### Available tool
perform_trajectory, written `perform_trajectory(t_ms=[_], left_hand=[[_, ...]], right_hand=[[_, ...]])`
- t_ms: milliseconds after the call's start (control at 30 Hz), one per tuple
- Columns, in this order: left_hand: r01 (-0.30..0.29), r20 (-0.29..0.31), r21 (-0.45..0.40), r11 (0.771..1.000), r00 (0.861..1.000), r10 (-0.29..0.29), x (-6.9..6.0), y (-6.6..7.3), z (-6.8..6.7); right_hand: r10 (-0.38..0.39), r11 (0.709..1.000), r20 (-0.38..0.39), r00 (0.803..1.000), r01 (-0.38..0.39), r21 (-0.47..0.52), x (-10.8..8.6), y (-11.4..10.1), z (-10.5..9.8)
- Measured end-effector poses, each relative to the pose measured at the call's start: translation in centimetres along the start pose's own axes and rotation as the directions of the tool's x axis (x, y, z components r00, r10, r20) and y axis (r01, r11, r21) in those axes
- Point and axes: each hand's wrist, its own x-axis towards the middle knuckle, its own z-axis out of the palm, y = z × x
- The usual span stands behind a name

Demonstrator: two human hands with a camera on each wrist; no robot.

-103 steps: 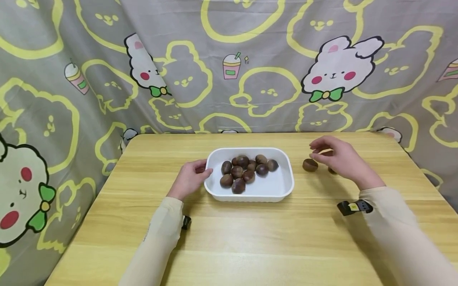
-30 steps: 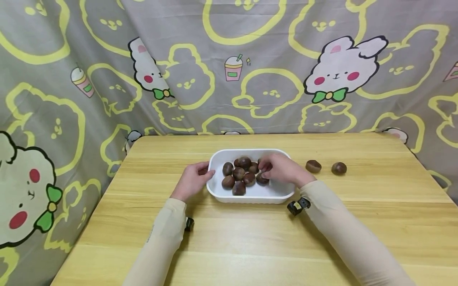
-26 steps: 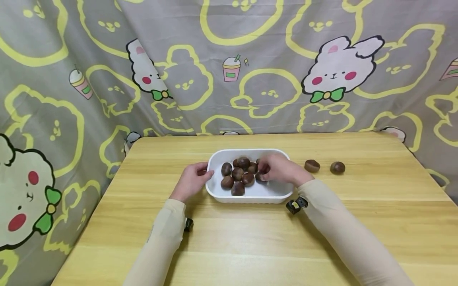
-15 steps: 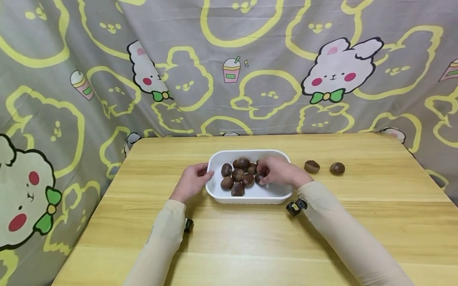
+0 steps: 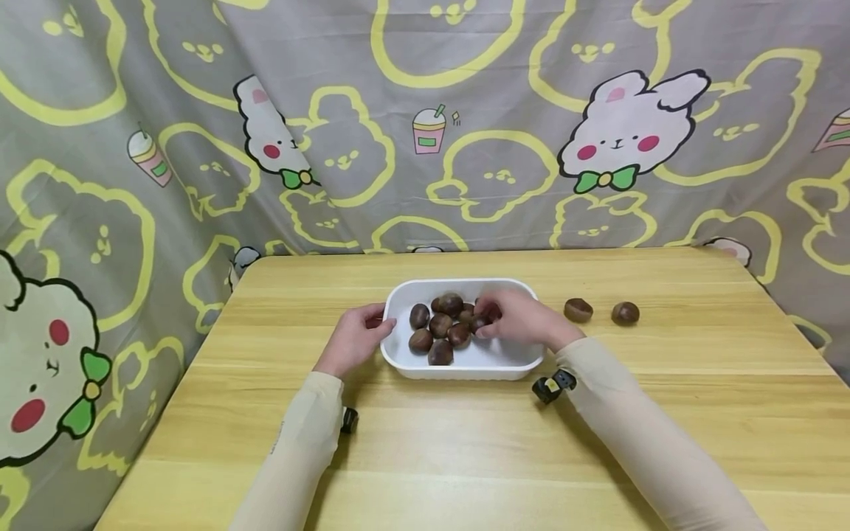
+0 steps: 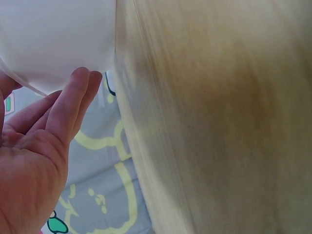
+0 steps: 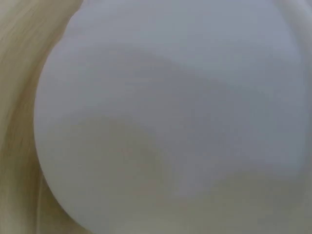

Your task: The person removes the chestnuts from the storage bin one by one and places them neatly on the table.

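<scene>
In the head view a white tray [image 5: 505, 363] holds several brown chestnuts [image 5: 440, 324] grouped in its left and middle part. My left hand [image 5: 355, 335] grips the tray's left end, thumb on the rim; the left wrist view shows the fingers [image 6: 73, 102] against the outside of the tray wall [image 6: 58, 39]. My right hand [image 5: 518, 317] reaches over the tray's right side, its curled fingers pinching a chestnut [image 5: 479, 323] beside the group. That hand partly hides the chestnuts under it. The right wrist view shows only the blurred white tray [image 7: 195, 97], no fingers.
Two chestnuts lie on the wooden table [image 5: 425, 457] right of the tray, one nearer [image 5: 578, 310] and one farther right [image 5: 626, 313]. A grey patterned curtain [image 5: 412, 184] hangs behind the table and along its left side.
Since the oldest frame my right hand has moved left from the loose chestnuts into the tray. In the last second it has shifted a chestnut slightly left. My left hand stays on the tray.
</scene>
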Motion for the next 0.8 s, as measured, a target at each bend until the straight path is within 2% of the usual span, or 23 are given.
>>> perform_trajectory(t_ms=[200,433,633,800], left_hand=[[-0.001,0.007,0.008,1.0,1.0,0.001,0.0,0.0,-0.1],[0.001,0.009,0.038,0.999,1.0,-0.001,0.1,-0.1,-0.4],[-0.012,0.015,0.025,1.0,1.0,0.012,0.1,-0.1,-0.3],[-0.017,0.009,0.026,1.0,1.0,0.017,0.2,0.0,-0.3]], right_hand=[[-0.001,0.992,-0.065,0.998,0.01,0.13,-0.5,0.1,-0.7],[0.036,0.956,-0.107,0.994,-0.003,0.292,-1.6,0.3,-2.2],[0.043,0.943,-0.156,0.987,0.012,0.332,-3.8,1.9,-4.6],[0.112,0.942,-0.206,0.972,-0.038,0.333,-6.1,3.6,-6.5]])
